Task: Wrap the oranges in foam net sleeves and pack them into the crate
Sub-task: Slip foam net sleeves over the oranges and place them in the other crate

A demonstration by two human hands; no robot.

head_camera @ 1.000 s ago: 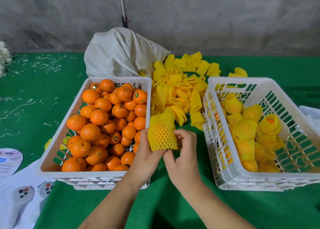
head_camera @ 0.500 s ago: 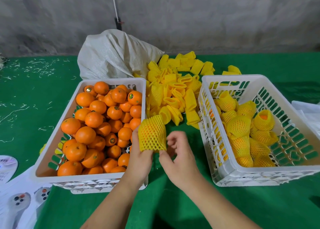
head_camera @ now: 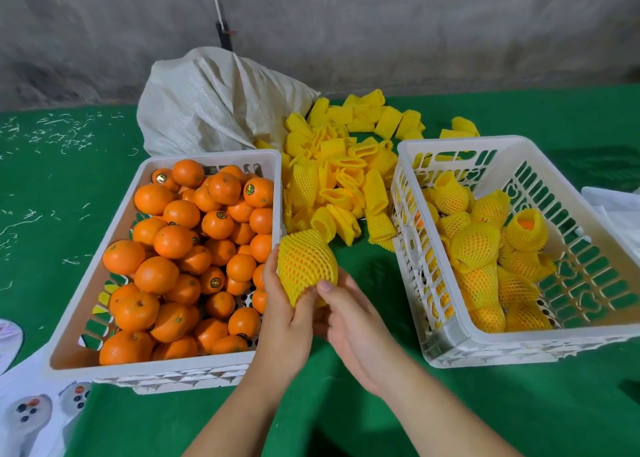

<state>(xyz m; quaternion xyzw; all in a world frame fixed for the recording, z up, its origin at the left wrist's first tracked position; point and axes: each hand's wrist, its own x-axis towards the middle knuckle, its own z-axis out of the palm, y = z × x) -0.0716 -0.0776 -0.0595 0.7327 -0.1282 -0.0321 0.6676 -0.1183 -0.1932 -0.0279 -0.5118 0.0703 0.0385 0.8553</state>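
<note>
— Head view: what's in your grip?
— My left hand (head_camera: 284, 314) and right hand (head_camera: 349, 321) pinch a round orange in dimpled yellow foam net sleeve (head_camera: 306, 266), between both white slotted plastic crates (head_camera: 450, 339).

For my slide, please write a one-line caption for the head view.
Both hands, left hand and right hand, hold a sleeved orange between the orange crate and packing crate.

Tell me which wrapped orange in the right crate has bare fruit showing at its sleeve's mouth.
The one at the pile's far right: its sleeve gapes upward, exposing orange; the others look covered.
</note>
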